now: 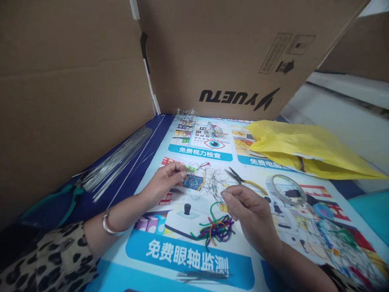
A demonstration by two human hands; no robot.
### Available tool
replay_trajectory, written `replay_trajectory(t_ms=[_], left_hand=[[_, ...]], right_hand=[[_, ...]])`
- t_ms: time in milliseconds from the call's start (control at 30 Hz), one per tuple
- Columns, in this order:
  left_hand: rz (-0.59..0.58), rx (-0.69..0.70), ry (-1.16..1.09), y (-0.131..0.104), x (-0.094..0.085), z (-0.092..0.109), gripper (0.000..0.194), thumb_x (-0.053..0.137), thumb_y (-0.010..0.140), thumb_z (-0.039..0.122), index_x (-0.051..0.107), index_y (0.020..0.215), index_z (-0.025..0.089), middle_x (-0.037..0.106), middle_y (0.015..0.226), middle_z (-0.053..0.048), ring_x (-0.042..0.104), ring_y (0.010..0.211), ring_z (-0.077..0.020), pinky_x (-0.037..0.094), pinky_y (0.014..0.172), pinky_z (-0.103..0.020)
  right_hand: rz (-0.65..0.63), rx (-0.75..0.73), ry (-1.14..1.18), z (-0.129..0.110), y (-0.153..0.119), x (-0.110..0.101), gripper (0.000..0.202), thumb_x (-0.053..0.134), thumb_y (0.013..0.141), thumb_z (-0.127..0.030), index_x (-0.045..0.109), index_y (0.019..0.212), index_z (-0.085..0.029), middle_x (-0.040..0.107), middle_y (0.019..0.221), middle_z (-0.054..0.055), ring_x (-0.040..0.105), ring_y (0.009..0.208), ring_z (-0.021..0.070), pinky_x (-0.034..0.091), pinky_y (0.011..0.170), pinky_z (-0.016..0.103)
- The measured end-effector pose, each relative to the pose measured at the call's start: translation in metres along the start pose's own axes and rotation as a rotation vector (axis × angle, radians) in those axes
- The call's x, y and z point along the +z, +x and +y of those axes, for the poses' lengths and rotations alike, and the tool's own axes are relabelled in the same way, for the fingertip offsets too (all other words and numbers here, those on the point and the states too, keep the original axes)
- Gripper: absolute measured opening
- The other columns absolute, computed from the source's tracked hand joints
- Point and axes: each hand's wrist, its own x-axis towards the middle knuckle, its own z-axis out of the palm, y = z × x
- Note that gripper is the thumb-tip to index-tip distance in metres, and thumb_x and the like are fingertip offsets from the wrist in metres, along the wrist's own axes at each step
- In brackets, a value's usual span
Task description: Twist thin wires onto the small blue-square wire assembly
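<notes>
My left hand [170, 178] is closed in a pinch at the left side of a loose tangle of thin silvery wire [212, 180]. What its fingertips hold is too fine to make out. My right hand [251, 211] also pinches, thumb against forefinger, at the tangle's right edge, where a fine strand of wire seems to meet the fingertips. Just beyond it lie pliers [246, 182] with yellow-and-black handles, jaws pointing away to the left. Below the tangle, between my wrists, rests a bunch of coloured cords [215, 231] in green, purple, red and yellow.
Cardboard walls [170, 61] stand behind and left. Straight wires [118, 158] and teal-handled pliers [68, 202] lie left. A yellow bag [304, 146], a tape roll [287, 190] and more tangled wire [337, 247] are right. Short dark rods [203, 277] lie at the front.
</notes>
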Motion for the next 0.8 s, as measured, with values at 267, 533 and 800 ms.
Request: replay_trajectory(t_ms=[267,533,800], left_hand=[[0.024,0.037,0.008,0.0006,0.0023,0.0004,0.018,0.058,0.078,0.031,0.056,0.090,0.017,0.057,0.084,-0.002,0.054,0.074,-0.0117,0.046,0.064,-0.024],[0.037,0.017,0.036,0.0003,0.0031,0.0012,0.019,0.059,0.077,0.030,0.056,0.091,0.017,0.058,0.088,-0.002,0.055,0.073,-0.0110,0.047,0.063,-0.024],[0.023,0.015,-0.004,0.0015,0.0016,-0.0038,0.021,0.060,0.077,0.030,0.055,0.093,0.018,0.057,0.090,-0.002,0.054,0.073,-0.0115,0.048,0.063,-0.025]], right_hand=[[0.007,-0.003,-0.016,-0.0010,0.0024,-0.0008,0.022,0.057,0.082,-0.039,0.058,0.072,-0.020,0.043,0.050,-0.006,0.038,0.047,0.0085,0.032,0.046,0.023],[0.019,-0.002,-0.015,-0.0018,0.0015,-0.0012,0.022,0.058,0.081,-0.039,0.059,0.071,-0.020,0.043,0.050,-0.006,0.038,0.047,0.0085,0.032,0.046,0.023],[0.012,-0.003,-0.016,-0.0024,0.0014,-0.0007,0.022,0.057,0.082,-0.039,0.058,0.071,-0.020,0.042,0.050,-0.006,0.037,0.047,0.0087,0.032,0.046,0.023]])
